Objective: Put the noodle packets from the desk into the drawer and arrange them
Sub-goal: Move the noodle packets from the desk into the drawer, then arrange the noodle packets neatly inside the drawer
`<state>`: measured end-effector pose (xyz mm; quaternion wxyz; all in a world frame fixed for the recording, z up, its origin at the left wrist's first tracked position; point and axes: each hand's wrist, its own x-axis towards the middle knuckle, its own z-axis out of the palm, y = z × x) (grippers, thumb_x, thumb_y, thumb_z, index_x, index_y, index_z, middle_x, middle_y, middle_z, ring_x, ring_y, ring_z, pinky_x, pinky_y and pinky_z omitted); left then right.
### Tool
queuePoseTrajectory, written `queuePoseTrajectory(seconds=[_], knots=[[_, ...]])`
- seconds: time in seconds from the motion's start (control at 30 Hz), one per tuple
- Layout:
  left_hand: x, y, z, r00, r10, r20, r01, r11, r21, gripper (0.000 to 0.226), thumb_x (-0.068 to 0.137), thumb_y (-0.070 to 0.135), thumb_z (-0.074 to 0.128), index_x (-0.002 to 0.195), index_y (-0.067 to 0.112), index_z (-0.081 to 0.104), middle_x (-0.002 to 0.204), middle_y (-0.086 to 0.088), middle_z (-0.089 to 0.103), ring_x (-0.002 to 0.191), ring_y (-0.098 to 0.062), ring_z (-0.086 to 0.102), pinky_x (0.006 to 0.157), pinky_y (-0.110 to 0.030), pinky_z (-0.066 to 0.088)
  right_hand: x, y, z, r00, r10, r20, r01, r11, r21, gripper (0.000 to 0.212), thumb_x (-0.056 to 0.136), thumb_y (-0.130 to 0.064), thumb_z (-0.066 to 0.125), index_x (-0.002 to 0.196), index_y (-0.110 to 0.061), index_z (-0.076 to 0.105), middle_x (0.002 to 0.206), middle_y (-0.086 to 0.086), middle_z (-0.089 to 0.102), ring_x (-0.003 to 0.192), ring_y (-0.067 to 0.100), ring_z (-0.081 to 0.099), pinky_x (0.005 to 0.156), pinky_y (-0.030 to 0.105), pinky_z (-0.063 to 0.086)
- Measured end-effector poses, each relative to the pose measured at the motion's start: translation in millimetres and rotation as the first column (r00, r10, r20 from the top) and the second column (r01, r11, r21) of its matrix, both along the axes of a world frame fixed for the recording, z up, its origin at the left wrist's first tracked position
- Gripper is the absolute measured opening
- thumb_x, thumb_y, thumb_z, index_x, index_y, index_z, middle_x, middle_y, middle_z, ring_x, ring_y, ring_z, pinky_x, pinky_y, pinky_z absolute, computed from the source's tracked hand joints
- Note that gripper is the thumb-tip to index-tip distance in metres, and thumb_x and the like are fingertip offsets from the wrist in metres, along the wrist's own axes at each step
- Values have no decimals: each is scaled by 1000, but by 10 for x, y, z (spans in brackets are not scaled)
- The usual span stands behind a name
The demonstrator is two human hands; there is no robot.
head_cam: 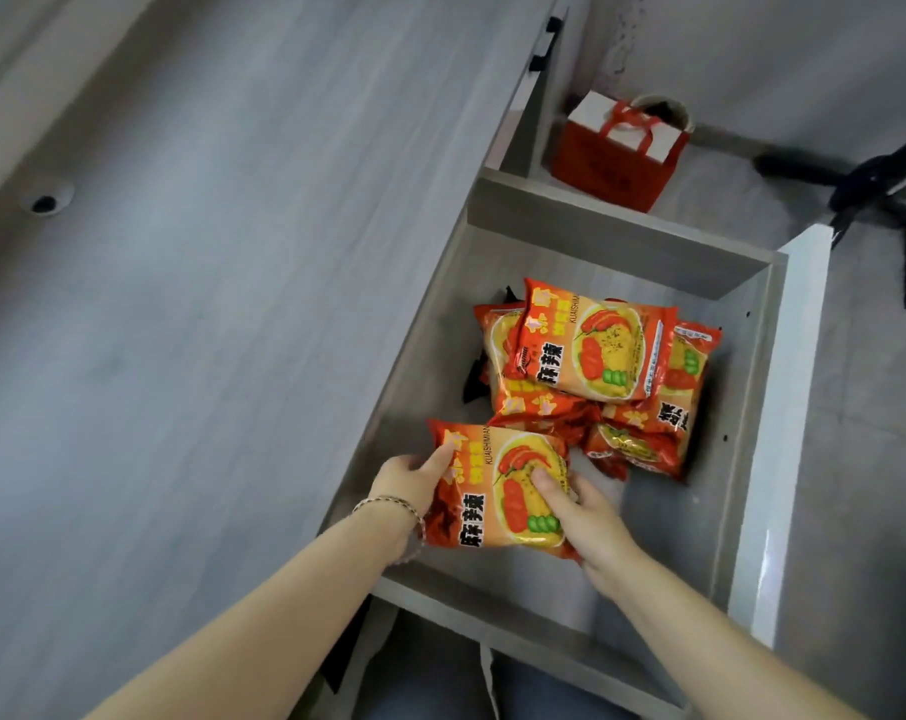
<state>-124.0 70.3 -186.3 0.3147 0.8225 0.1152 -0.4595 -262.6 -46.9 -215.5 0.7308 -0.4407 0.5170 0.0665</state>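
An orange-red noodle packet [497, 485] lies flat in the near part of the open grey drawer [731, 407]. My left hand [414, 485] grips its left edge, with a bracelet on that wrist. My right hand [581, 506] presses on its right side, thumb on top. Behind it lies a loose pile of several same-looking noodle packets [596, 356], stacked at different angles against the drawer's far half.
The grey desk top [207, 304] fills the left, with a round cable hole [44, 202]. A red and white gift bag [622, 148] stands on the floor beyond the drawer. Black chair legs [882, 200] are at the far right. The drawer's white front [783, 407] stands on the right.
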Motion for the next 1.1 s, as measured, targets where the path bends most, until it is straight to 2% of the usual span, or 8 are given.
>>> queuePoseTrajectory(seconds=[0.07, 0.13, 0.3, 0.6, 0.73, 0.97, 1.03, 1.1], knots=[[-55, 33, -107, 997, 10, 72, -9, 1000, -13, 40, 91, 41, 48, 85, 6, 65, 81, -7, 65, 81, -25, 59, 72, -29, 47, 31, 80, -63, 1000, -6, -16, 6, 1000, 8, 43, 82, -35, 62, 119, -15, 52, 108, 8, 68, 86, 16, 68, 60, 19, 56], [-91, 79, -207, 977, -39, 211, 30, 998, 48, 42, 97, 32, 37, 62, 14, 51, 67, -4, 55, 66, -20, 51, 60, -26, 37, 40, 162, -143, 999, -23, -44, 24, 1000, 13, 44, 83, -36, 61, 121, -14, 52, 105, 7, 68, 82, 13, 67, 52, 15, 54], [-74, 76, -434, 953, -150, 263, 115, 983, 144, 24, 100, 28, 30, 78, 22, 40, 67, 6, 50, 53, -1, 42, 45, -17, 29, 67, 312, -313, 996, -62, -65, 62, 998, 9, 47, 83, -39, 60, 124, -18, 49, 107, 4, 67, 84, 11, 66, 49, 13, 52], [147, 251, -567, 907, -163, 387, 144, 986, 79, 42, 90, 39, 50, 57, 17, 38, 54, 2, 48, 50, -12, 46, 46, -23, 28, 183, 509, -482, 982, -170, -77, 168, 985, -29, 46, 83, -39, 59, 124, -22, 47, 114, 5, 63, 89, 15, 65, 63, 21, 55], [130, 252, -561, 965, -83, 249, 106, 991, -82, 15, 85, 19, 63, 79, 6, 65, 74, -3, 63, 70, -16, 57, 64, -22, 42, 190, 536, -525, 943, -285, -169, 288, 958, -10, 39, 84, -41, 57, 117, -21, 48, 111, 7, 61, 90, 20, 62, 74, 29, 53], [37, 347, -503, 957, 57, 283, -95, 988, 122, 27, 97, 19, 41, 91, 0, 59, 97, -18, 65, 89, -29, 59, 74, -31, 40, 230, 459, -565, 992, -74, -107, 66, 995, -77, 34, 85, -30, 60, 114, -15, 49, 121, 12, 62, 103, 25, 62, 80, 32, 55], [68, 347, -467, 975, -29, 222, -19, 977, 214, 24, 98, 13, 37, 92, -3, 55, 111, -21, 62, 103, -32, 58, 79, -34, 41, 273, 490, -567, 993, 8, -115, -13, 999, -48, 31, 85, -26, 62, 111, -12, 52, 119, 12, 62, 102, 24, 62, 79, 30, 53], [81, 373, -438, 946, -317, 70, 271, 891, 364, 14, 94, 5, 43, 98, -6, 52, 128, -23, 53, 117, -35, 51, 94, -38, 41, 308, 538, -567, 987, 86, -135, -96, 993, -72, 29, 82, -21, 66, 106, -12, 52, 114, 10, 63, 95, 19, 61, 77, 27, 51]])
